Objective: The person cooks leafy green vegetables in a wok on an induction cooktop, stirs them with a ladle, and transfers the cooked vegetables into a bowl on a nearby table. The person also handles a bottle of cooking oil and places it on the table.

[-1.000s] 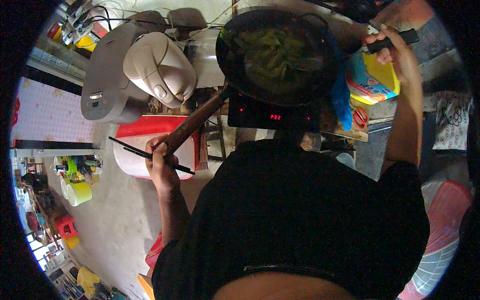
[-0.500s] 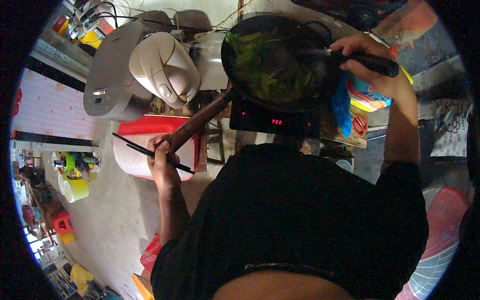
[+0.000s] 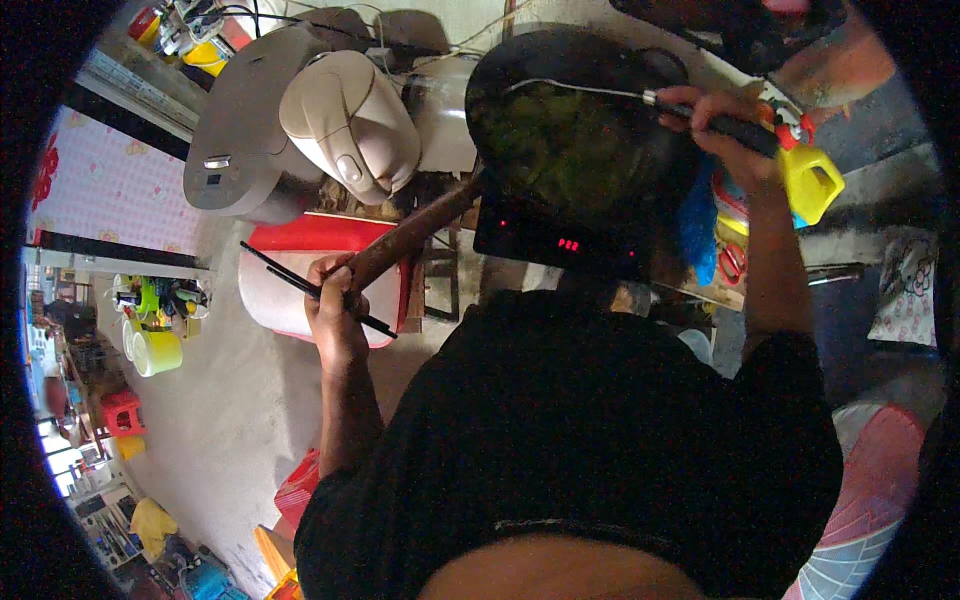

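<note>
A dark wok sits on a black induction cooker with lit red digits. Dim leafy greens lie inside it. My left hand is closed round the end of the wok's long brown handle. Two dark chopsticks are pinched in that same hand, jutting out on both sides. My right hand grips the black handle of a spatula. Its thin metal shaft reaches over the wok toward the far left rim. Its blade is too dark to make out.
Left of the wok stand a beige kettle and a grey rice cooker. A red-rimmed white bin is below them. Near my right forearm are a yellow bottle, a blue bag and red-handled scissors.
The spatula's shaft has lifted into sight and swung toward the wok's far left side. My right hand has turned slightly. My left hand keeps its hold. The view has shifted a little.
</note>
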A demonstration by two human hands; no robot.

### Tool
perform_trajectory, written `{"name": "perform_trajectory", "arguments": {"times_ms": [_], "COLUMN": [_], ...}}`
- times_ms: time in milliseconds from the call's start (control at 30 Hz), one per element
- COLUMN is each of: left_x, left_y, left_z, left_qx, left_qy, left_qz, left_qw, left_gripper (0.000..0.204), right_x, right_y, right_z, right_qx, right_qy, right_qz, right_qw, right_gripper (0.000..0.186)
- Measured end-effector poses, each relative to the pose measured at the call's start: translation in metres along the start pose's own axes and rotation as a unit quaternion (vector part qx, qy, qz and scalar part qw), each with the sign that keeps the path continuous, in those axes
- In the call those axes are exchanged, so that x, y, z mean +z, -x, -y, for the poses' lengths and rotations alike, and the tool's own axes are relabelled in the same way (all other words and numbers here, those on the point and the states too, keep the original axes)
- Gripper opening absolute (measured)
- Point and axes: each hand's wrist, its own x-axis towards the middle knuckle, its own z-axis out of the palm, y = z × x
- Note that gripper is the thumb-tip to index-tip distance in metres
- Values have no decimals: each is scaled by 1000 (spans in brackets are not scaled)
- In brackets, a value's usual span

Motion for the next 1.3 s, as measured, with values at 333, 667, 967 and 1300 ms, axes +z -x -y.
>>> {"name": "perform_trajectory", "arguments": {"times_ms": [333,667,967,1300], "left_x": [0,-2,2,6], "left_y": [0,-2,1,-7], "left_z": [1,2,0,1], "left_qx": [1,-3,22,14], "left_qy": [-8,-9,-14,2], "left_qz": [-10,-10,4,-29], "left_qw": [1000,1000,1000,999], "left_gripper": [17,17,19,18], "right_x": [43,43,35,48], "right_y": [34,-25,-57,-35], "right_z": [102,40,36,77], "right_qx": [-15,-23,72,67], "right_qy": [87,66,149,174], "right_qz": [111,-266,-231,-100], "right_qw": [990,961,959,977], "right_gripper": [9,9,20,15]}}
